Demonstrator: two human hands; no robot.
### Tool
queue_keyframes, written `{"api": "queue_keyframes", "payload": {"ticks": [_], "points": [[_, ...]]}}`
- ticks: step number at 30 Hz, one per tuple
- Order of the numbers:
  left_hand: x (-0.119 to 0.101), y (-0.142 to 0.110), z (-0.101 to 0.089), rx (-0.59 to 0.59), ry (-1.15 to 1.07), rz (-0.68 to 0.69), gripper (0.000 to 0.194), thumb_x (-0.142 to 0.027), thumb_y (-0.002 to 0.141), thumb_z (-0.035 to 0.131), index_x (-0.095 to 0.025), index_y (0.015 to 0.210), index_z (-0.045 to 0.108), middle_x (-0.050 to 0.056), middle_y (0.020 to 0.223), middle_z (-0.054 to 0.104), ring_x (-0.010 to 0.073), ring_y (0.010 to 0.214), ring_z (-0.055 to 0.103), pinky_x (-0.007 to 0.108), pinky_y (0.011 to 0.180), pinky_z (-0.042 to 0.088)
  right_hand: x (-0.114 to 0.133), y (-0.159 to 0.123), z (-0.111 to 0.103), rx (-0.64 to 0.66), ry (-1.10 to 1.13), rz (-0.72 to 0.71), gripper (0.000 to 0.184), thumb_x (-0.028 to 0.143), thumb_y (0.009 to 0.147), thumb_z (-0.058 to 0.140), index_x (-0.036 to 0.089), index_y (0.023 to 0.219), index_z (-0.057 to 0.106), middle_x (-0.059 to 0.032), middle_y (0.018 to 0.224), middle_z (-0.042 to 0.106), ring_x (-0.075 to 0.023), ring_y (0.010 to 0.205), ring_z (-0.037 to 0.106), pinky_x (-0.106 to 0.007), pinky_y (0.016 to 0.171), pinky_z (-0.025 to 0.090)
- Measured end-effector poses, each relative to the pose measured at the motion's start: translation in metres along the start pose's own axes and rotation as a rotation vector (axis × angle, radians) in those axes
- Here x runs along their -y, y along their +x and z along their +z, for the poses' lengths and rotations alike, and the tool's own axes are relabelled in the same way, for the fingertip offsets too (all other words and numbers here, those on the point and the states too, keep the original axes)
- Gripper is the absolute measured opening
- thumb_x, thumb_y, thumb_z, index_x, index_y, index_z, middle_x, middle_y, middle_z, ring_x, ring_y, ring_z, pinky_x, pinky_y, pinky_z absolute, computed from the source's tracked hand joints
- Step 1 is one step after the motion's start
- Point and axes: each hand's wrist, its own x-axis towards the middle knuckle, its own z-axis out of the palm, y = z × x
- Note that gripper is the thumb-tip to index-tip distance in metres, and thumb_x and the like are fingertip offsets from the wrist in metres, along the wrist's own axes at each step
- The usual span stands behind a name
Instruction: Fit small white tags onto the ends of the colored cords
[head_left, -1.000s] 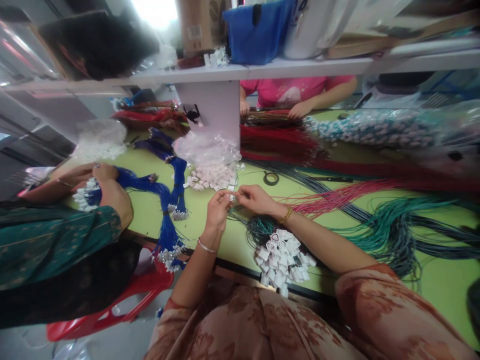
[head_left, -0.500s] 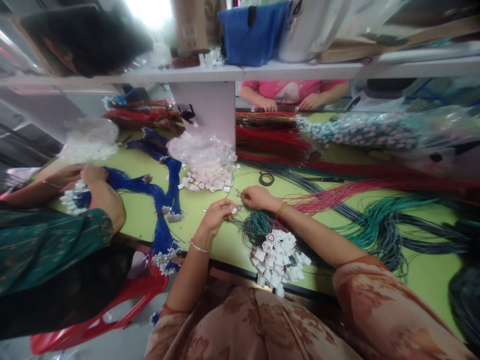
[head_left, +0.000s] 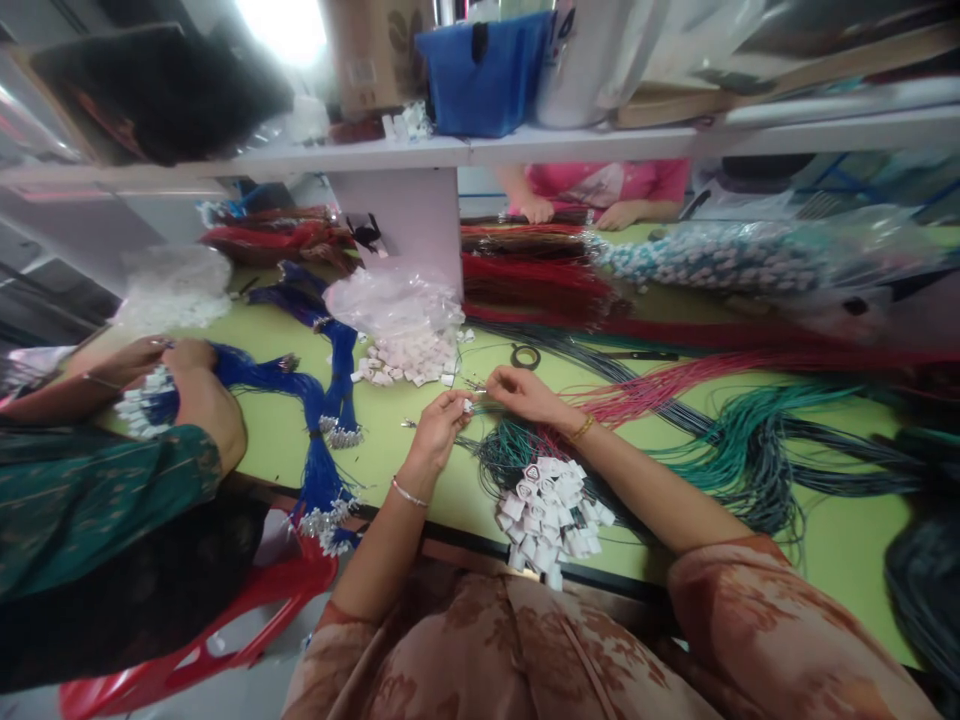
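My left hand (head_left: 439, 425) and my right hand (head_left: 520, 390) meet over the green table (head_left: 397, 440), fingers pinched. The left pinches a small white tag (head_left: 466, 405); the right pinches a thin cord end beside it. Teal cords (head_left: 517, 445) lie coiled under my right wrist. A bunch of white tags (head_left: 551, 510) tied to cords rests near the table's front edge. A loose pile of white tags (head_left: 409, 358) lies just beyond my hands.
A person in green at the left handles blue cords (head_left: 322, 400) with tags. A person in pink (head_left: 592, 195) works across the table. Red cords (head_left: 540, 285), pink and teal cords spread to the right. A shelf (head_left: 465, 150) with a blue bag hangs overhead. A tape roll (head_left: 525, 355) lies nearby.
My hands parted and dropped toward the table, then came close together again. The view has drifted slightly left.
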Motion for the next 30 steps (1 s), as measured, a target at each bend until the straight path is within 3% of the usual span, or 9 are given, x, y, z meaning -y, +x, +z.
{"api": "queue_keyframes", "payload": {"ticks": [11,20,30], "points": [[0.005,0.005,0.017,-0.024,-0.039,0.004,0.022,-0.026,0.068,0.075,-0.014,0.083,0.066,0.005,0.091,0.066,0.0076,0.071,0.056,0.020,0.066,0.043,0.001,-0.012,0.007,-0.070,0.000,-0.007,0.016,0.029,0.077,0.055,0.014,0.076,0.060,0.0013,0.062,0.057,-0.0093,0.057,0.045,-0.020,0.054,0.033],[0.004,0.008,0.017,-0.032,-0.015,0.029,0.024,-0.026,0.065,0.076,-0.013,0.082,0.067,0.005,0.089,0.067,0.0067,0.067,0.055,0.020,0.065,0.043,0.004,-0.014,0.003,-0.081,0.031,0.013,0.014,0.027,0.076,0.055,0.013,0.075,0.060,0.0021,0.059,0.055,-0.0085,0.054,0.043,-0.020,0.053,0.033],[0.019,0.011,0.021,-0.095,-0.007,0.052,0.029,-0.029,0.059,0.079,-0.012,0.080,0.069,0.003,0.074,0.065,0.0064,0.060,0.051,0.020,0.059,0.039,-0.005,-0.014,0.011,-0.058,0.009,-0.007,0.017,0.029,0.079,0.054,0.013,0.078,0.060,0.0005,0.065,0.058,-0.0089,0.056,0.046,-0.020,0.055,0.035]]}}
